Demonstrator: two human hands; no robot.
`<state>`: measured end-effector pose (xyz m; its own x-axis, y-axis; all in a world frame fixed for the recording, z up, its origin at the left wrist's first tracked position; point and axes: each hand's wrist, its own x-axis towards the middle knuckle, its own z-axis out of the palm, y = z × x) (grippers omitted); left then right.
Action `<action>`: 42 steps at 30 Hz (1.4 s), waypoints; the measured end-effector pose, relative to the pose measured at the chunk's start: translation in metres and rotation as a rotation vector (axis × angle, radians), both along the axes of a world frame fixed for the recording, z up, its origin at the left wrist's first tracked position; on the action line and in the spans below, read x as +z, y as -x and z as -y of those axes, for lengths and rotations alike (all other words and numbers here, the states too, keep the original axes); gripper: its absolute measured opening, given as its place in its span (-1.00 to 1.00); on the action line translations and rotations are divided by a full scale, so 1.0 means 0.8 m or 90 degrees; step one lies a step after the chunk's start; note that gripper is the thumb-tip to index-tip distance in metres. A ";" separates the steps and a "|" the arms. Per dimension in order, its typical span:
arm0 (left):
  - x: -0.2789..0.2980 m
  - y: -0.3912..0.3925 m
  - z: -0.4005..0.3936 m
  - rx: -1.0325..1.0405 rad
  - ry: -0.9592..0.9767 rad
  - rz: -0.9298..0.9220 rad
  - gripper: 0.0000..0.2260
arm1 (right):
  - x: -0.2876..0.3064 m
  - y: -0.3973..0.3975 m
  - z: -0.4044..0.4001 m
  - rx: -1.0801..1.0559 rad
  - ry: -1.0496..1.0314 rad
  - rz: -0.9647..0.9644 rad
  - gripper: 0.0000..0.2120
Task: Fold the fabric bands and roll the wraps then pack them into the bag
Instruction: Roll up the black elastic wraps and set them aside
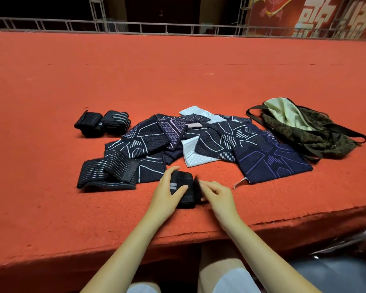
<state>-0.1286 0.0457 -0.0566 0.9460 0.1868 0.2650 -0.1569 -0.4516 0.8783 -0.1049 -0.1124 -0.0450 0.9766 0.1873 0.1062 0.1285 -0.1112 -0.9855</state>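
Left hand [167, 192] grips rolled black wrap [183, 191] on red carpet [178, 85], right hand [217, 195] apparently pinching its blurred loose end.

I see the worktop [178, 85] covered in rough, matt red felt, fraying along its near edge. The wrap [183, 190] in my hands is matt black ribbed elastic cloth. At ten o'clock, two rolls [103, 125] look the same. The bands [220, 142] are quilted knit, dull navy and white. At two o'clock, the bag [317, 132] is soft printed cloth with a smooth pale lining.
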 end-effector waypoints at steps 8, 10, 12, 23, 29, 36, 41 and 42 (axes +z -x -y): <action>0.004 -0.001 0.002 0.019 0.130 -0.016 -0.74 | -0.007 0.001 -0.042 -0.124 0.054 0.093 -0.80; 0.004 0.000 0.001 0.022 0.166 -0.018 -0.71 | -0.010 0.003 -0.047 -0.106 0.099 0.123 -0.77; 0.005 0.000 0.002 0.029 0.173 -0.036 -0.67 | -0.014 0.004 -0.050 -0.096 0.138 0.156 -0.76; 0.020 0.020 -0.006 0.029 0.125 0.028 -0.53 | 0.015 0.001 -0.033 0.090 0.015 -0.054 -0.82; 0.061 0.025 -0.023 0.026 0.026 0.112 -0.49 | 0.038 -0.012 -0.059 0.138 -0.040 -0.057 -0.76; 0.096 0.013 -0.091 0.138 0.061 0.145 -0.48 | 0.072 -0.033 -0.143 0.109 -0.069 0.060 -0.94; 0.120 -0.009 -0.194 0.277 0.096 0.179 -0.50 | 0.074 -0.060 -0.214 0.170 0.054 0.061 -0.86; 0.119 -0.016 -0.222 0.326 0.099 0.165 -0.51 | 0.062 -0.068 -0.224 0.178 0.145 0.085 -0.81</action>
<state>-0.1157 0.2232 0.0382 0.6334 0.6577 0.4077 -0.1708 -0.3950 0.9027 -0.0507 0.0666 0.0046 0.8646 0.4781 0.1544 0.3107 -0.2672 -0.9122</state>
